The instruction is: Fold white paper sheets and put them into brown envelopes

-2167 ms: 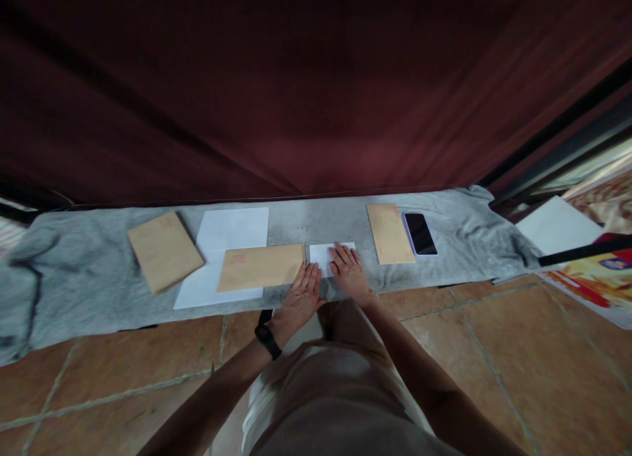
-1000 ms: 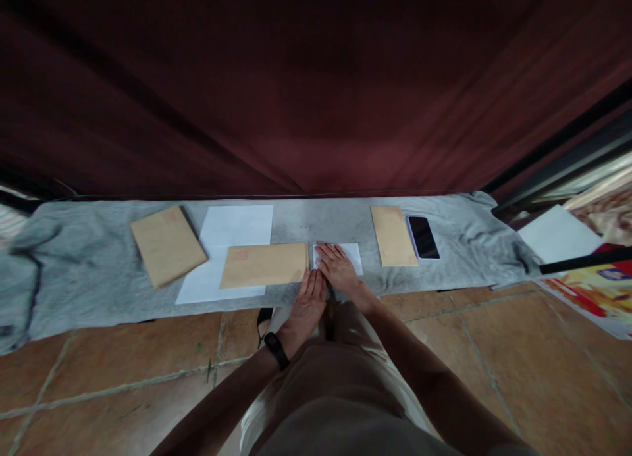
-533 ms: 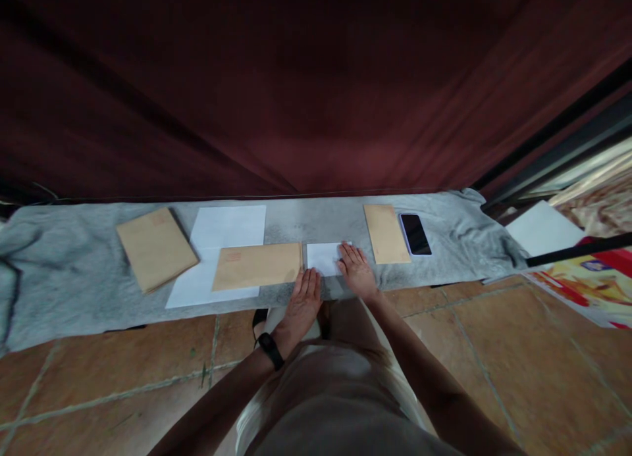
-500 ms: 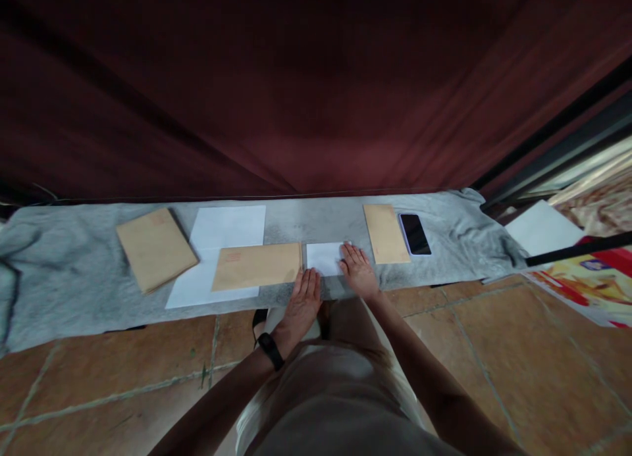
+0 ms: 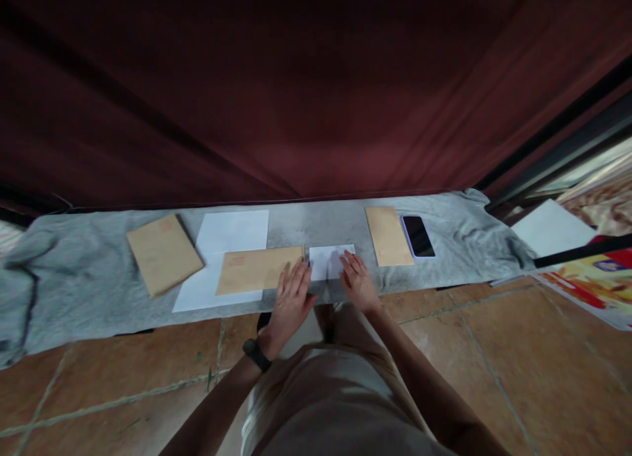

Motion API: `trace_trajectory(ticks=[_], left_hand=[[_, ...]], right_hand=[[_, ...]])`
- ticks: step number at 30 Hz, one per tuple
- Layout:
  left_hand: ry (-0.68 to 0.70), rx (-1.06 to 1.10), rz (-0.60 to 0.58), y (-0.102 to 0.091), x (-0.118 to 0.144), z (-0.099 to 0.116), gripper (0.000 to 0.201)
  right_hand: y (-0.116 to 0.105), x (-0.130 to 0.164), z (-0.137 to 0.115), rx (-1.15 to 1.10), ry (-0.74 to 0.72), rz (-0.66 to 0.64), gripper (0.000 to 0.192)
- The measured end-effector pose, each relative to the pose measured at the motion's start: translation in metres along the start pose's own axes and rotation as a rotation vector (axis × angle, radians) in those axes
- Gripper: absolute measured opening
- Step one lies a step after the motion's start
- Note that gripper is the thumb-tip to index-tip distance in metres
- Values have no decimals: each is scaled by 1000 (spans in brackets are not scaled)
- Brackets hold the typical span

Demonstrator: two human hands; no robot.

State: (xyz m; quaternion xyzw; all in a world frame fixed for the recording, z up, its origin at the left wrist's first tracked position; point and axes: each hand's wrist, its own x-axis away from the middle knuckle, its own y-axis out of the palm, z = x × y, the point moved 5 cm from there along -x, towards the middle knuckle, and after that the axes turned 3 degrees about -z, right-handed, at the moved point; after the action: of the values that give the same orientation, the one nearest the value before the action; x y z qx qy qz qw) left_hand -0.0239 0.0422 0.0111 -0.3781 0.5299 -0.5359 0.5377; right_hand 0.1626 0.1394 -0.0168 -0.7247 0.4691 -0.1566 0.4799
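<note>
My left hand lies with fingers stretched over the right end of a brown envelope, its fingertips near the left edge of a small folded white paper. My right hand rests at that paper's right side, fingers extended and a little apart. Neither hand grips anything. Beneath the envelope lies a larger creased white sheet. Another brown envelope is to the right of my right hand.
A stack of brown envelopes sits on the left of the grey cloth. A phone lies beside the right envelope. Farther right are a white sheet and a colourful box. A dark red curtain hangs behind.
My left hand has shifted left, from the folded paper's edge onto the envelope. My right hand stays at the folded paper's right side. The whole view has shifted slightly.
</note>
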Motion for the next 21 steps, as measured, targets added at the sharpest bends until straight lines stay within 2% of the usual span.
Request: trace_trajectory(ticks=[3,6,9,12,17,21], left_hand=[[-122,26,8,-6,-1,-36,86],[-186,43,-70,-6,-5,-66,99],[-211,50,-170,-5,-11,-84,106],[-204,42,-239,-3,-20,-93,110],[-172,62,-407,2,-37,-98,116],[-151,73,-497,1,-47,-101,121]], right_hand=[[9,-5,-22,-199,-1,-20,46],[24,-12,-43,-407,62,-60,45],[42,-19,-62,-609,138,-106,44],[57,-26,-77,-697,152,-139,41],[83,-30,-85,-659,209,-206,44],[94,-30,-81,-656,255,-137,45]])
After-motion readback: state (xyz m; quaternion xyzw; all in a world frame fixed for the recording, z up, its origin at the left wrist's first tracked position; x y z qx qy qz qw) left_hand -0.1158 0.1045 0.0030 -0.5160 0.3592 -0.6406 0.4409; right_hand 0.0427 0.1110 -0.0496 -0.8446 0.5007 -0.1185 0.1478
